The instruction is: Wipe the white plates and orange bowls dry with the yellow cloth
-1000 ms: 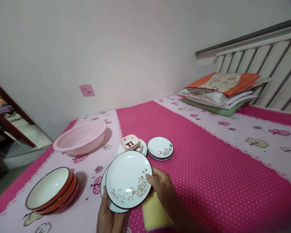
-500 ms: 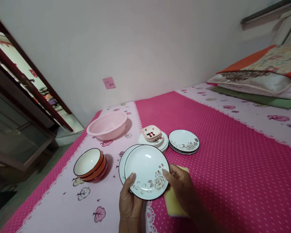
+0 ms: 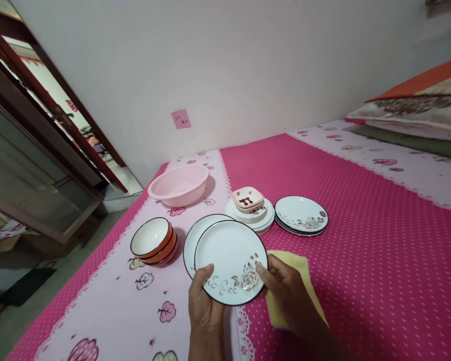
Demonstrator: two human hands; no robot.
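A white plate (image 3: 225,255) with a dark rim and a brown flower print is held between my two hands. My left hand (image 3: 206,306) grips its lower left edge, thumb on top. My right hand (image 3: 285,286) pinches its right edge, with the thumb over the flower print. Behind the held plate, another dark-rimmed plate (image 3: 191,245) shows at the left; whether it lies on the bed cover I cannot tell. Partly under my right hand and forearm lies a yellow cloth (image 3: 278,313).
Orange bowls (image 3: 154,240) are stacked at the left, with a pink basin (image 3: 180,185) behind them. Small square bowls (image 3: 247,198) sit on a pile of white plates (image 3: 268,215). Flowered plates (image 3: 300,213) are stacked to the right. Pillows (image 3: 417,118) lie at the far right.
The view has turned slightly left, so the things on the bed appear further right. Both hands keep their hold on the plate, and its pose is nearly the same.
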